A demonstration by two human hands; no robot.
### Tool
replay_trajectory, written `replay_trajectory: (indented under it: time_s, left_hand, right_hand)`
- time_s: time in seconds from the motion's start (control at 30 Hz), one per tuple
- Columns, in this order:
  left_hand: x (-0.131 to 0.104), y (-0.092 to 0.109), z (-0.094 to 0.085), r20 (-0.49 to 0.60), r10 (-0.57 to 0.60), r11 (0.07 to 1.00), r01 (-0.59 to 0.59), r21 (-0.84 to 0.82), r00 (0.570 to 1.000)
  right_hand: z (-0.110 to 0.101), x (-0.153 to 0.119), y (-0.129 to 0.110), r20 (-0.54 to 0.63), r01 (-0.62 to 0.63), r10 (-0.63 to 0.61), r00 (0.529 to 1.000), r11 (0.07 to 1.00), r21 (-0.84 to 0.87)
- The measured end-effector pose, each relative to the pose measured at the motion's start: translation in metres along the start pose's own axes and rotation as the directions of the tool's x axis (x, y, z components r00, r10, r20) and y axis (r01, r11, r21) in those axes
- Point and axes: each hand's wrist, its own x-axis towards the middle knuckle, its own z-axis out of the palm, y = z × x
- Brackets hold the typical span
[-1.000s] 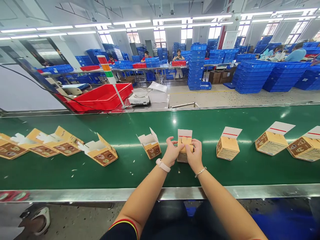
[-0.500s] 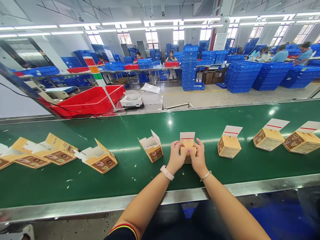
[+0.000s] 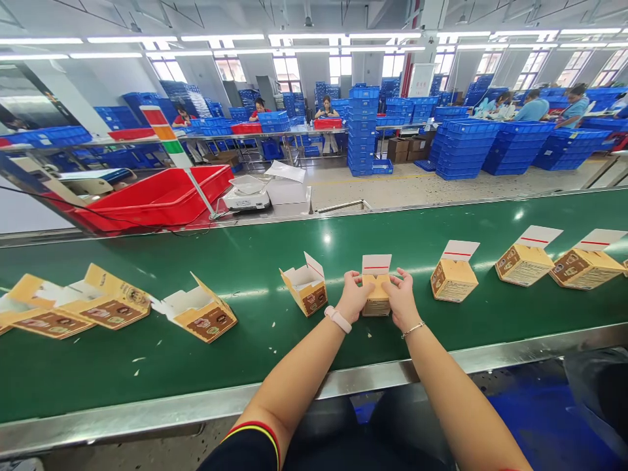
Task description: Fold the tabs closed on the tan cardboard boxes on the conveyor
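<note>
The left hand [image 3: 354,299] and right hand [image 3: 403,304] hold a small box [image 3: 376,306] from both sides, thumbs on top, in the middle of the green belt [image 3: 432,330]. They seem to be pressing its top in. The white flap [image 3: 376,263] stands up on the far side; folding it would need the thumbs out of its way. The box's inside is hidden, and a box at the right edge [image 3: 625,264] is cut off.

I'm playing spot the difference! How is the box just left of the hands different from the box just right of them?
The left box gapes open on top, but the right box has its top mostly folded in. The left box shows a brown picture side in front; the right box shows a tan side with small writing. Both sit on the green belt.
</note>
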Motion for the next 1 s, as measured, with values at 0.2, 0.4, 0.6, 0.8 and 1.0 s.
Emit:
replay_trajectory:
  time_s: [0.2,0.4,0.6,0.8,1.0]
  left_hand:
    - [0.009,0.011,0.013,0.153,-0.123,0.992,0.123,0.007,0.981]
    - [-0.022,-0.015,-0.029,-0.159,0.722,0.690,-0.684,0.238,0.673]
    - [-0.004,-0.013,-0.094,-0.406,0.711,0.689,-0.685,0.237,0.575]
    - [-0.004,-0.020,-0.090,-0.197,0.618,0.785,-0.580,0.220,0.761]
    - [0.000,-0.008,-0.078,-0.205,0.467,0.881,-0.431,0.197,0.860]
  right_hand:
    - [-0.007,0.010,-0.005,-0.016,-0.023,0.022,1.000,0.994,-0.109]
    - [-0.020,-0.029,0.011,-0.108,0.668,-0.819,0.563,0.528,-0.525]
    - [0.019,-0.061,0.028,0.659,0.910,-0.629,0.412,0.249,-0.332]
    - [0.051,-0.035,0.031,0.705,0.825,-0.480,0.522,0.495,-0.274]
    - [0.063,-0.027,0.035,0.199,0.506,-0.471,0.859,0.842,-0.190]
